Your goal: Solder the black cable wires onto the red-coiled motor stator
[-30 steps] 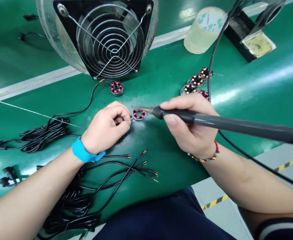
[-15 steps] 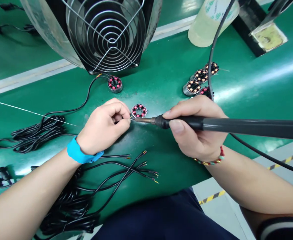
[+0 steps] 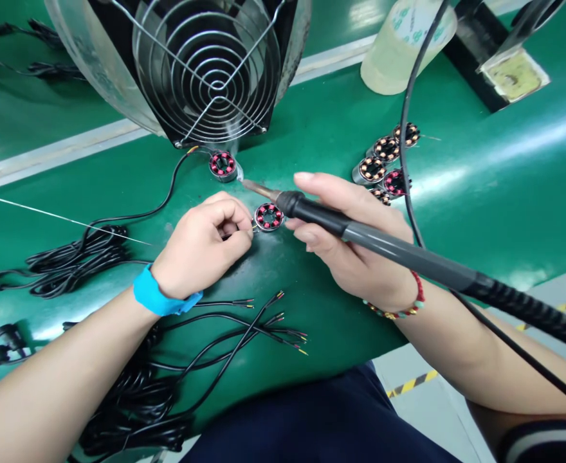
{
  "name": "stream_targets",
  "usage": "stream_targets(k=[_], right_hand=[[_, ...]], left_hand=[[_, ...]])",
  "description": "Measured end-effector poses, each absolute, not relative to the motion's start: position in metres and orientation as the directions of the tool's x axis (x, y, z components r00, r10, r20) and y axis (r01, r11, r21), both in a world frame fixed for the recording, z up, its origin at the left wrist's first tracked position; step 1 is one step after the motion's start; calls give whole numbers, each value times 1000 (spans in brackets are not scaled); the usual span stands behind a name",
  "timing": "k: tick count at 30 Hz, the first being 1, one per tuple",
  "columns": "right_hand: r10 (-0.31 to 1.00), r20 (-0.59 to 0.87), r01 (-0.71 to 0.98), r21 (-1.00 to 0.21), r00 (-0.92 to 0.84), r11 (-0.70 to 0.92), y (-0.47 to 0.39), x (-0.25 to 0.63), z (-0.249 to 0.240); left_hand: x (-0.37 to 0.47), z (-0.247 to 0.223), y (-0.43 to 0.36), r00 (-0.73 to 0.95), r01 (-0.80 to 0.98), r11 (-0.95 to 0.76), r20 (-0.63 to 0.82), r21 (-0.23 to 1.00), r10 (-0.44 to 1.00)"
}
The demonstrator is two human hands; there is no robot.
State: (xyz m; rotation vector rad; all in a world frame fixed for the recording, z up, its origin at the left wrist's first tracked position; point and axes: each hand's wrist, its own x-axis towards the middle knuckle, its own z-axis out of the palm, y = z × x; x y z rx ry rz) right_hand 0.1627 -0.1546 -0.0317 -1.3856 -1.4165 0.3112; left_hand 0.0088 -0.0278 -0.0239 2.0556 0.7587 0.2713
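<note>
My left hand (image 3: 210,238) pinches the end of a black cable whose thin wires reach the left edge of a round coil with red windings (image 3: 269,217). My right hand (image 3: 360,238) holds a soldering iron (image 3: 331,218), its thumb and fingers along the dark handle. The iron's tip points up and left, above the coil and apart from it. Faint smoke rises near the tip. A second red-wound coil (image 3: 222,166), with a cable attached, lies just left of the tip.
A fan with a wire guard (image 3: 219,90) stands at the back. Several coils (image 3: 372,169) sit at the right, near a tape roll (image 3: 403,51) and a sponge holder (image 3: 514,76). Black cables (image 3: 83,257) lie at the left and front. The iron's cord (image 3: 405,128) hangs at the right.
The iron's tip has lifted off the wires at the coil and moved up and left, its handle now slanting. Smoke has appeared. My left hand is nearly unmoved.
</note>
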Motion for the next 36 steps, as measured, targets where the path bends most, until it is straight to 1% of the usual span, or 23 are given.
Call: stream_targets(k=[2, 4, 6, 8, 10, 13, 17, 19, 22, 24, 26, 29, 32, 36], right_hand=[[869, 421, 521, -819, 261, 240, -153, 159, -33], [884, 396, 525, -822, 249, 220, -150, 156, -36], [884, 427, 583, -774, 193, 246, -147, 155, -39], [878, 464, 653, -702, 119, 283, -142, 155, -43], [879, 472, 693, -657, 70, 297, -137, 154, -47], [893, 446, 699, -656, 55, 285, -131, 153, -52], [890, 452, 691, -665, 70, 283, -130, 150, -54], [885, 455, 691, -670, 94, 271, -132, 150, -53], [873, 471, 695, -671, 131, 258, -132, 151, -52], [879, 463, 704, -661, 110, 259, -131, 152, -53], [906, 420, 726, -640, 56, 251, -130, 152, -55], [929, 367, 750, -627, 45, 211, -130, 152, -56], [925, 375, 746, -634, 66, 204, -132, 152, -56], [919, 393, 726, -641, 32, 249, -135, 153, -55]], left_hand=[[9, -24, -28, 786, 417, -405, -99, 813, 610], [9, -23, -27, 784, 425, -403, -108, 810, 611], [9, -23, -27, 783, 433, -409, -111, 803, 612], [9, -23, -27, 781, 438, -419, -105, 795, 616], [9, -23, -28, 779, 437, -426, -97, 793, 619], [8, -23, -28, 787, 417, -428, -83, 802, 611], [5, -23, -26, 794, 385, -427, -57, 818, 605], [2, -21, -23, 790, 419, -418, -97, 806, 605], [-2, -18, -17, 799, 507, -465, -193, 726, 570], [-2, -17, -13, 814, 527, -503, -236, 685, 531], [-2, -16, -10, 811, 533, -456, -275, 713, 517], [-2, -15, -8, 761, 528, -245, -325, 813, 562], [-1, -15, -8, 691, 521, -81, -364, 850, 624], [1, -17, -12, 655, 542, -49, -385, 839, 649]])
